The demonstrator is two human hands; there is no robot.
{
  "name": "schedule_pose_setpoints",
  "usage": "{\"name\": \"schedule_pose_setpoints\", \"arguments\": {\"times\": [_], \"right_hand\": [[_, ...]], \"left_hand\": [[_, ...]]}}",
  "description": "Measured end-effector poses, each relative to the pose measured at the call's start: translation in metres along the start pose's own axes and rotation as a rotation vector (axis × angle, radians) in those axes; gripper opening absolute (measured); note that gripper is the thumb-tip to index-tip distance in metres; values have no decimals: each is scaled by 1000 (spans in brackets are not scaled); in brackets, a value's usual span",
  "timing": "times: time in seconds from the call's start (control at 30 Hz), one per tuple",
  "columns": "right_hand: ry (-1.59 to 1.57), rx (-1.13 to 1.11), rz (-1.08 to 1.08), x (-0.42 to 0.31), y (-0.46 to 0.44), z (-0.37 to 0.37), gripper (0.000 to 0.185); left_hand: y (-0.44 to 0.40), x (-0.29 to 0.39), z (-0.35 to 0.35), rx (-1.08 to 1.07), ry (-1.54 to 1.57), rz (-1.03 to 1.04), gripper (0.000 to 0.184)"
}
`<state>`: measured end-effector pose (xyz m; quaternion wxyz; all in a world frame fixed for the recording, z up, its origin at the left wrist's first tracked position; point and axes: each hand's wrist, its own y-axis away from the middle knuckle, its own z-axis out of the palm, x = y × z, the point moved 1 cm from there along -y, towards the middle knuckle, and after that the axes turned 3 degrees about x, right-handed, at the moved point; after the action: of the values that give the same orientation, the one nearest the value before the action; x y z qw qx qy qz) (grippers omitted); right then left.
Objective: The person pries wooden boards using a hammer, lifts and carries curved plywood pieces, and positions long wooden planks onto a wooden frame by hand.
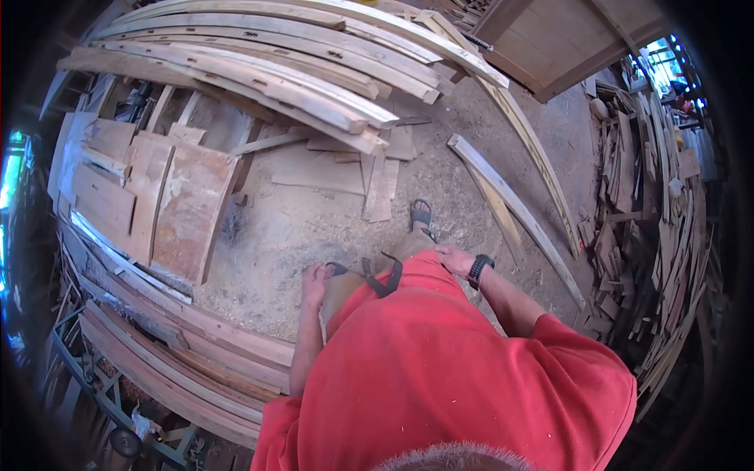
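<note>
My left hand [316, 284] hangs beside my left leg, its fingers loosely bent and a little apart, with nothing seen in them. Just past it, the dark sandal [336, 269] on my left foot partly shows. My right hand [455, 261], with a black watch [479, 269] on the wrist, is at the front hem of my red shirt [424, 337]. Its fingers look closed on the cloth there, though their tips are partly hidden. A dark strap [385, 276] dangles from my waist between the hands. My right foot, in a sandal [421, 213], is set forward.
Long curved wooden boards [259, 71] are stacked ahead and to the left. Flat panels [184, 208] lean at the left, above more planks [181, 353]. Loose boards [518, 212] lie on the dusty floor ahead right. Scrap wood [652, 235] is heaped along the right.
</note>
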<state>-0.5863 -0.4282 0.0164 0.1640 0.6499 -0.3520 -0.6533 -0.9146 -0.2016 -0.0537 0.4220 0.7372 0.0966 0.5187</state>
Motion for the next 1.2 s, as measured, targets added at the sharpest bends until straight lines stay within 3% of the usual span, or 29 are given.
{"name": "schedule_pose_setpoints", "arguments": {"times": [0.03,0.17,0.3,0.37,0.4,0.47,0.57,0.6,0.63,0.7,0.8,0.93,1.03,1.1,1.2], "right_hand": [[-345,22,47,2,1,-15,20],[-251,-43,98,59,-35,-96,17],[-320,-6,55,23,-58,-187,13],[41,129,-118,61,-76,-232,14],[31,108,-101,48,-72,-247,14],[297,144,67,-7,-69,-280,18],[247,155,-84,-5,-71,-306,17],[36,78,-67,-25,-63,-312,18],[26,69,-58,-19,-65,-323,18],[569,59,-63,-4,-76,-340,23],[614,55,25,11,-94,-332,26],[566,-27,-20,6,-114,-330,25],[530,69,82,0,-107,-350,22],[665,245,136,-2,-103,-352,21],[820,293,133,11,-118,-356,21]], "left_hand": [[-20,-13,2,25,-68,26,42],[-46,-23,20,175,-120,-21,37],[-54,-45,63,339,1,-61,32],[-30,-40,94,501,82,-237,30],[-17,-36,111,517,71,-258,30],[-8,-18,158,408,-7,-304,36],[-5,20,222,295,-75,-265,42],[2,33,237,235,-113,-215,46],[6,45,252,242,-122,-226,46],[4,74,274,205,-101,-191,51],[-5,104,284,187,-172,-172,50],[-23,119,283,211,-186,-126,49],[-34,133,279,228,-168,-101,49],[-35,139,275,246,-151,-101,49],[-48,132,271,282,-125,-139,50]]}}
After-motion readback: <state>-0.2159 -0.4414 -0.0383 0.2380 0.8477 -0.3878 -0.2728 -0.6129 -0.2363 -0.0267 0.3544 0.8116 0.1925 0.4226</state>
